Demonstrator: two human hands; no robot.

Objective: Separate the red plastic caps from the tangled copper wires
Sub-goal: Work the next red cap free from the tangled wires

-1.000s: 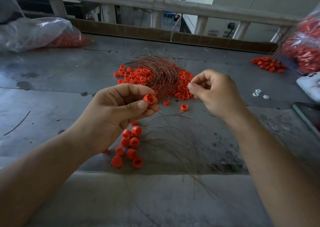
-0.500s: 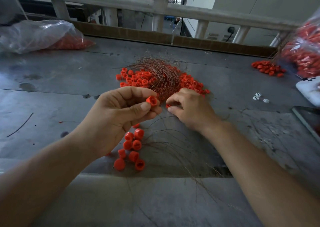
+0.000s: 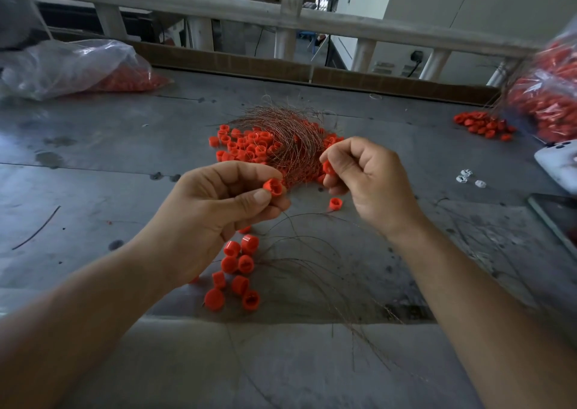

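A tangle of thin copper wires [image 3: 281, 134] lies mid-table over a heap of red plastic caps [image 3: 243, 146]. My left hand [image 3: 215, 212] pinches one red cap [image 3: 273, 187] between thumb and forefinger, just in front of the heap. My right hand [image 3: 368, 180] has its fingers curled round another red cap [image 3: 327, 168], raised beside the tangle's right edge. A single cap [image 3: 335, 203] lies on the table under that hand. Several separated caps [image 3: 237, 271] sit in a small group near me, with loose wire strands [image 3: 312, 268] spread to their right.
The grey metal table [image 3: 93, 158] holds a plastic bag of red caps [image 3: 78, 68] at far left and another bag [image 3: 549, 96] at far right, with a small cap pile [image 3: 482, 126] beside it. A white device [image 3: 559, 162], small white clips [image 3: 468, 179] and a dark tablet edge [image 3: 555, 218] lie right.
My right hand dropped to the table beside the tangle, then rose again holding a red cap. My left hand has kept its cap and barely moved.
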